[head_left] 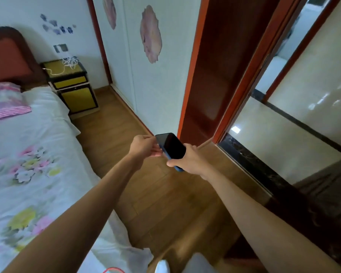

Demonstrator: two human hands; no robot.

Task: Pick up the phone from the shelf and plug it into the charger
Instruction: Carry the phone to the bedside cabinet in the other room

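A black-screened phone (pixel 171 146) in a blue case is held out in front of me over the wooden floor. My right hand (pixel 189 160) grips its lower half from the right. My left hand (pixel 144 146) touches its left edge with thumb and fingers. A tangle of white charger cable (pixel 70 62) lies on the yellow bedside cabinet (pixel 75 95) far ahead on the left, under a wall socket (pixel 60 48).
A bed (pixel 27 154) with a white flowered cover and pink pillow fills the left side. A white wall with stickers and a red-brown door frame (pixel 189 75) stand ahead. A dark stone threshold (pixel 254 166) leads right to a tiled room.
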